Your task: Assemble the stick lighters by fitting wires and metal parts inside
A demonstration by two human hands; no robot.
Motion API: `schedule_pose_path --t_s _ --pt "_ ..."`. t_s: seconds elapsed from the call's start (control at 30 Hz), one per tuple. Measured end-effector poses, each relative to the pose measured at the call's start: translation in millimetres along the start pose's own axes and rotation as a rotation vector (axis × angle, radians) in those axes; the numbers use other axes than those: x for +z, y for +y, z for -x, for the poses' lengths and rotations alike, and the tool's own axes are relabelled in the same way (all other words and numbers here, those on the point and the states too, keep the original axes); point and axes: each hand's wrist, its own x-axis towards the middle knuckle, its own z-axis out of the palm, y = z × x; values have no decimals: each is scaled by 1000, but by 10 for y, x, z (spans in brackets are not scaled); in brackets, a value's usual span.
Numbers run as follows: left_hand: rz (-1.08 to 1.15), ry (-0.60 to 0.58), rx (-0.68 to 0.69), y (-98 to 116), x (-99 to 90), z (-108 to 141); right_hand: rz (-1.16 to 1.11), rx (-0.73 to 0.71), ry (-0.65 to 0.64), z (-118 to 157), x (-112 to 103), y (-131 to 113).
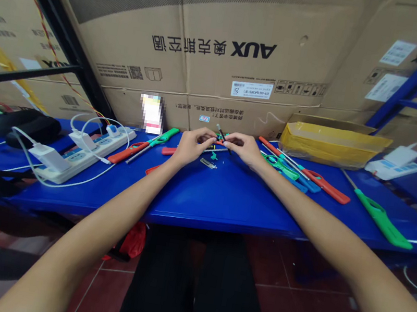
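Note:
Both hands work close together over the blue table (225, 201). My right hand (244, 148) pinches a slim dark stick with a pale upper end (221, 133), which leans to the left. My left hand (195, 145) is closed at the fingertips, right beside the stick; what it holds is too small to make out. Under the fingers lie small green and red pieces, partly hidden. A small clear tube-like part (208, 164) and a green plastic bit (214, 155) lie just in front. Red lighter pieces (168, 151) show next to my left hand.
At left are a red-and-green long lighter (130, 151), a power strip (86, 150) with chargers and cables, and a blurred upright screen (151, 114). At right lie several long lighters, one red (326, 187), one green (383, 218), and a yellow-taped box (333, 144). Cardboard (215, 14) stands behind.

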Motion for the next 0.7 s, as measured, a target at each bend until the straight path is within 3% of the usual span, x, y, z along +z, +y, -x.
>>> schedule_pose_path --t_s 0.5,0.7 --pt "-136 16 63 -24 -36 -19 -130 -9 35 -7 -34 -34" --pt "-139 170 36 16 -95 -18 -146 -81 164 -45 -92 -46"
